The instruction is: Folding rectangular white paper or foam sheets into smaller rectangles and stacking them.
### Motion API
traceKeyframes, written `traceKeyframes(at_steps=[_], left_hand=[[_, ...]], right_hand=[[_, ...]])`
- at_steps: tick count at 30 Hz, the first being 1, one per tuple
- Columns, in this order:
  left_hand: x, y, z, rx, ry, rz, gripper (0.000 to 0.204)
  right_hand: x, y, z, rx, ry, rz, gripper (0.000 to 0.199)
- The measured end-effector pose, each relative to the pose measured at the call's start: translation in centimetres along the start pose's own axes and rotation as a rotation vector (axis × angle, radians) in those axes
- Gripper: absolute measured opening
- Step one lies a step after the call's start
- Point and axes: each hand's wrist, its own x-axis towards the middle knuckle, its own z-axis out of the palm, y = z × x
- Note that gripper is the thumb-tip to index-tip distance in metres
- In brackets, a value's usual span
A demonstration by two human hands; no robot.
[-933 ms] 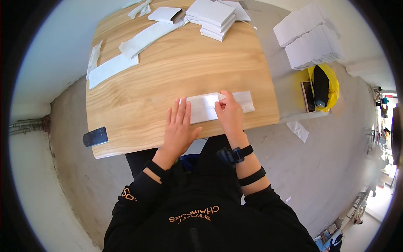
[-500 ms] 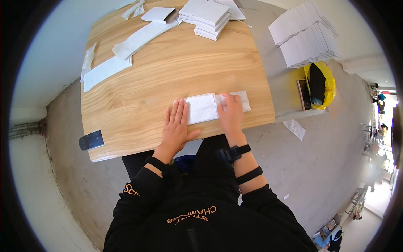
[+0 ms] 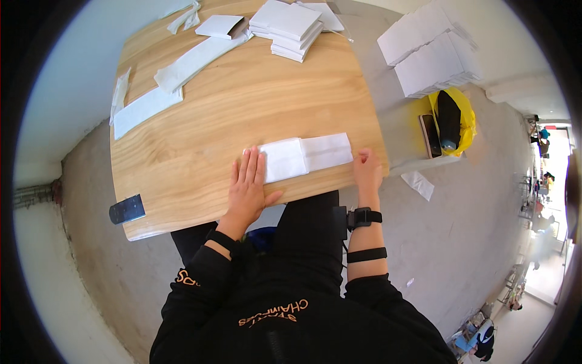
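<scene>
A folded white strip [image 3: 327, 150] lies on the wooden table near its front edge. Its left part is thicker, like a flat packet [image 3: 283, 161]; the right part is one flat, creased band. My left hand [image 3: 246, 185] rests flat at the packet's left end, fingers stretched out and thumb spread along the front edge. Just beyond the band's right end is my right hand [image 3: 368, 171], with fingers curled closed above the wood by the table's right edge. Nothing shows between those fingers.
White strips [image 3: 148, 112] lie at the back left. At the back are an open-ended white box [image 3: 221, 26] and stacked white boxes [image 3: 288, 24]. A dark flat object [image 3: 127, 209] sits at the left edge. White stacks [image 3: 427, 54] and a yellow bag [image 3: 467, 121] stand to the right.
My right hand has slid right, off the strip and past its end, baring the right part. My left hand stays at the packet. The whole view has shifted slightly.
</scene>
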Motion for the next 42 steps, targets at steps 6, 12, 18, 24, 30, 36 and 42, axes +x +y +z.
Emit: traceKeyframes(at_steps=[6,12,18,24,30,36,42], left_hand=[[-0.5,-0.2,-0.1,0.003,0.009,-0.002,0.095],[-0.3,-0.1,0.0,0.005,-0.021,-0.011,0.094],[-0.7,-0.2,-0.4,-0.023,0.007,0.000,0.094],[-0.9,-0.6,0.0,-0.047,0.047,0.028,0.090],[-1.2,-0.8,-0.5,-0.117,0.100,0.027,0.086],[-0.7,0.7,-3.6,-1.092,0.072,-0.410,0.062],[0.1,0.1,-3.5,-1.410,0.159,-0.479,0.046]], right_hand=[[-1.4,-2.0,0.5,-0.046,0.101,-0.114,0.046],[1.6,1.4,0.6,0.430,-0.271,0.047,0.033],[0.7,1.1,-1.2,0.759,-0.490,0.141,0.026],[-3.3,-4.5,-2.5,0.985,-0.230,-0.006,0.021],[-8.0,-8.4,-0.5,0.517,0.088,-0.660,0.018],[-11.5,-10.8,3.1,0.446,0.010,-0.770,0.013],[-12.2,-11.2,5.0,0.344,-0.091,-0.855,0.017]])
